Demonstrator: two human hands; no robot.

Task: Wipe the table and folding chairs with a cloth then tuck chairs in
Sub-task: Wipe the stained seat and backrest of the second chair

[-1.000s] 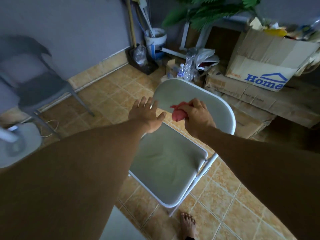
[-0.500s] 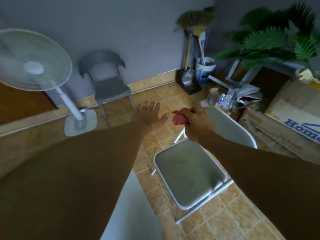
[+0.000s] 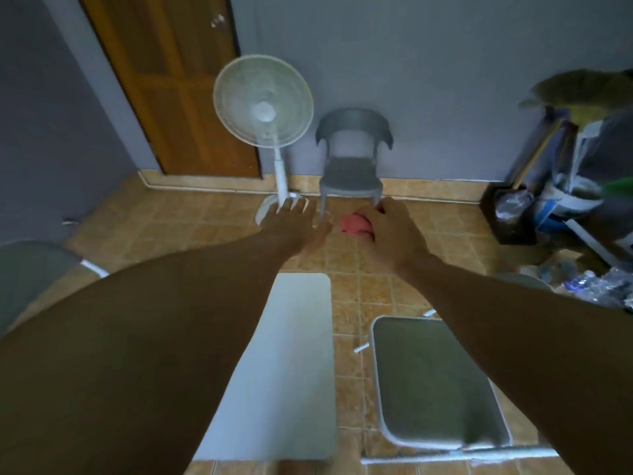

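Right hand: the right hand is closed around a bunched pink cloth, held out in the air over the tiled floor, touching no furniture.
Left hand: the left hand is stretched forward with fingers spread, holding nothing.
Table: the white table runs below and between the two arms, its top bare where it shows; the cloth is well beyond its far end, not on it.
Chair on the right: a grey folding chair stands just beside the table's right edge, unfolded, seat facing up and not pushed under.
Chair on the left: part of another grey seat shows at the left edge, also out from the table.
Done so far: I cannot tell from the surfaces which have been wiped; nothing looks wet or streaked in this dim light.
Left to do: neither visible chair is tucked in, so that step looks outstanding, and the cloth is not wiping anything.
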